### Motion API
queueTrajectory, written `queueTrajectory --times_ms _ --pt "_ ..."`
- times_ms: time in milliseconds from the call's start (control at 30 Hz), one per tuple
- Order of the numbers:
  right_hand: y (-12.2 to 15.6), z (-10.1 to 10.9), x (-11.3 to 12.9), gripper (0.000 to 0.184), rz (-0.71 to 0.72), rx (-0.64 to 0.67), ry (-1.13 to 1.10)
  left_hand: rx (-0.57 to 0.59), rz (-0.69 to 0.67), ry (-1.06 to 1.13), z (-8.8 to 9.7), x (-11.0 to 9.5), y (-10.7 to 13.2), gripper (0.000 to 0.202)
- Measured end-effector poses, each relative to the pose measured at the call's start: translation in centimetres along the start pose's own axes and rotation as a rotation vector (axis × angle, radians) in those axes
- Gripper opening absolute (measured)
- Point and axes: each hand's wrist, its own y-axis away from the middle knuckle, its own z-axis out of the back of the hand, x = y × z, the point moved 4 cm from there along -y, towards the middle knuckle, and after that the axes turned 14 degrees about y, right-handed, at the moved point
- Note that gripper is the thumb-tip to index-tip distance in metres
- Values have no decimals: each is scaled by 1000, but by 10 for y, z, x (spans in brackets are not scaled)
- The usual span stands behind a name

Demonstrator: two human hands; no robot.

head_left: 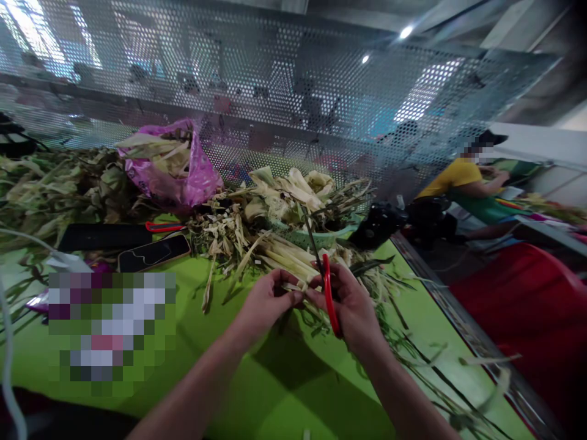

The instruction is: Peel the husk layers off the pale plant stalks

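Note:
My left hand [266, 302] pinches a pale strip of dried husk [300, 286] between thumb and fingers. Close beside it, my right hand [353, 305] has its thumb and fingertips at the same strip. Red-handled scissors [328, 296] hang in my right hand, their dark blades pointing up and away from me. Just beyond the fingers lies a bundle of long pale husk strips [287, 253]. Behind that, a light green basket [316, 235] holds crumpled dried husks [302, 189]. The fingers partly hide the small piece being pinched.
A pink plastic bag [204, 174] of husks stands at the back, beside a greenish husk heap [55, 183]. A phone [153, 252] and a red cutter [164, 227] lie on the green table [206, 348]. A red chair [527, 305] and a person in yellow [452, 180] are at right.

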Motion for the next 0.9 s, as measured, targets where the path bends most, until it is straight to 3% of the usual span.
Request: queueTrajectory --times_ms 300,500,667,900 --pt "2 0 -1 56 30 -34 8 35 29 -94 1 -3 0 23" --pt "7 -7 -8 53 144 -99 156 -69 34 -10 0 2 0 19" --pt "2 -6 -4 51 110 -12 134 -77 55 53 4 1 2 19" --pt "7 23 -2 59 112 106 287 -73 22 104 9 -9 4 32"
